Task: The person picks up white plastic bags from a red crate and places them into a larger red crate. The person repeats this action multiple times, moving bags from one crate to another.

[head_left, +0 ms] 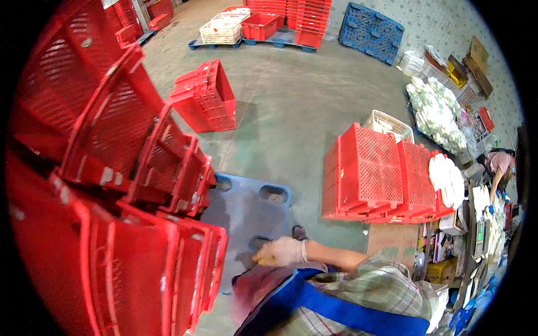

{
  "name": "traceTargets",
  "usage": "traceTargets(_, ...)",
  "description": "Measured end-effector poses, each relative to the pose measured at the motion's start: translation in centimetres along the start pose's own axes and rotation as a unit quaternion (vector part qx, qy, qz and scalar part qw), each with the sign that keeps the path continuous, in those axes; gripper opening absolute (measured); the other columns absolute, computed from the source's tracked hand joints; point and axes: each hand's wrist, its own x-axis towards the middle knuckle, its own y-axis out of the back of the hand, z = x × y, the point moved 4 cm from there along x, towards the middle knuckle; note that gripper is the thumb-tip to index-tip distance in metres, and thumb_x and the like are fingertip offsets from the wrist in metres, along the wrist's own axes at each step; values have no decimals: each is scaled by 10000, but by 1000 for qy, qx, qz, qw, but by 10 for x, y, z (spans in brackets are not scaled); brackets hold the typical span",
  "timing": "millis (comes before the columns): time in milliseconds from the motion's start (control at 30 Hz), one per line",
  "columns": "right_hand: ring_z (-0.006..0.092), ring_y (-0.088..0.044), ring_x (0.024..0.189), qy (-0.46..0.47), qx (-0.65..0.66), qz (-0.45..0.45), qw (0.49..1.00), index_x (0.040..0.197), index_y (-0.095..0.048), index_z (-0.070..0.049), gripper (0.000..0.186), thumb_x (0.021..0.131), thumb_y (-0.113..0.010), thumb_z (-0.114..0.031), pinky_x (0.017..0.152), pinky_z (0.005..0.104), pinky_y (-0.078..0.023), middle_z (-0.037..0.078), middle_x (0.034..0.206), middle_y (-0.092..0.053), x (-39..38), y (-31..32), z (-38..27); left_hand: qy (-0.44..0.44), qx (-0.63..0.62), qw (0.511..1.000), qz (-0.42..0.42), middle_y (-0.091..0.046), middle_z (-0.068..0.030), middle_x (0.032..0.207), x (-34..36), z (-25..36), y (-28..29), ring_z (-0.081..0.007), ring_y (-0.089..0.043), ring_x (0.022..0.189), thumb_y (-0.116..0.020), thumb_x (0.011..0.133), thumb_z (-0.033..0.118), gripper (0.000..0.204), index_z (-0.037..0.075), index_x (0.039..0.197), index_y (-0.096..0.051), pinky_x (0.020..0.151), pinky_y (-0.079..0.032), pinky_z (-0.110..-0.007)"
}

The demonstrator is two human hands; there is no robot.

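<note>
My right hand (283, 252), in a whitish glove with the fingertips showing, is in front of my body. Its fingers are curled in, and I see nothing held in them. Below it lies a blue plastic pallet (246, 204) on the floor. At the left rise tall stacks of nested red plastic crates, an upper stack (117, 129) with perforated sides and a nearer stack (151, 269), both close to the pallet. The right hand is apart from these crates. My left hand is not in view.
A small stack of red crates (204, 98) stands on the floor ahead. Other red crates (370, 168) stand at the right, beside a white crate (389, 124). Farther off are crates on pallets, a leaning blue pallet (371, 32), a pile of pale produce (434, 109) and another person (499, 165).
</note>
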Motion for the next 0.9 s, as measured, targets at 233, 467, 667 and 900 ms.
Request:
traceTargets(233, 337, -639, 934, -61, -95, 60, 992, 1141, -627, -104, 328, 892, -503, -278, 781, 435, -519, 144, 1022, -662, -117, 39, 202, 27, -213, 944, -250, -599, -163, 1237, -132, 177, -149, -275, -551, 1163, -404, 972, 56, 327, -52, 1234, -567, 1037, -400, -379)
traceTargets(467, 326, -641, 947, -309, -111, 220, 919, 1182, -611, -92, 369, 886, -577, -308, 798, 411, -524, 159, 1043, -659, -260, 127, 267, -42, -345, 876, -334, -694, -129, 1016, -141, 302, -227, -265, -646, 944, -521, 883, 14, 218, -11, 1027, -683, 873, -489, -361)
traceTargets(667, 283, -624, 1031, -332, -17, 176, 927, 1229, -608, -155, 378, 933, -516, -372, 860, 395, -512, 97, 1172, -635, -222, 135, 290, -15, -394, 817, -421, -691, -140, 995, -163, 362, -296, -277, -660, 920, -571, 848, -16, 205, -6, 1025, -676, 826, -518, -349)
traceTargets(900, 313, -615, 1049, -271, 15, 109, 956, 1253, -581, -133, 445, 936, -465, -423, 852, 424, -510, 130, 1172, -634, -148, 228, 352, -77, -381, 799, -459, -625, -175, 1153, -160, 426, -427, -340, -618, 1007, -638, 833, 79, 373, 32, 1202, -603, 863, -496, -390)
